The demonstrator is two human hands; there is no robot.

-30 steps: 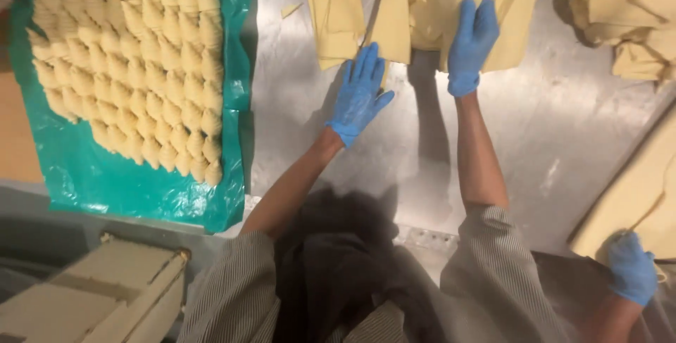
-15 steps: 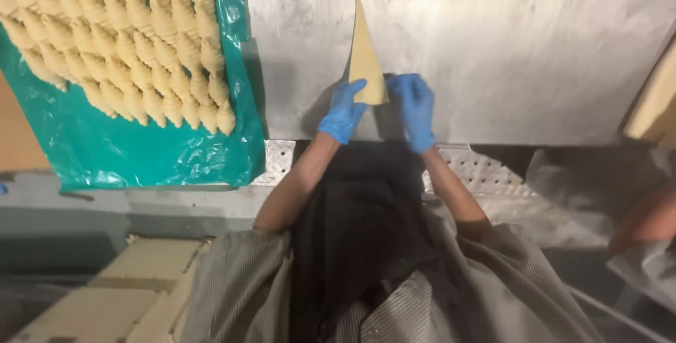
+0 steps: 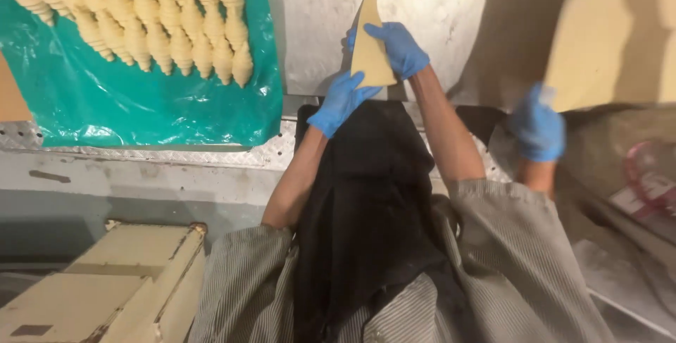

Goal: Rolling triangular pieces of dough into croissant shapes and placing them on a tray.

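A long triangle of pale dough [image 3: 369,40] is held at its wide end over the near edge of a steel table [image 3: 451,19]. My left hand [image 3: 341,101], in a blue glove, grips the dough's lower left corner. My right hand [image 3: 396,47], also blue-gloved, pinches its right side. The dough's tip points away from me. Rows of rolled dough pieces [image 3: 151,15] lie on a green plastic sheet [image 3: 141,107] to the left.
Another person's blue-gloved hand [image 3: 539,126] is at the right beside a large sheet of dough [image 3: 605,33]. A cream-coloured box [image 3: 105,283] stands low at the left. A perforated metal ledge [image 3: 176,153] runs along the table's front.
My hands came back from the far dough strips to the table's near edge holding one triangle of dough. The view has tilted down and closer.
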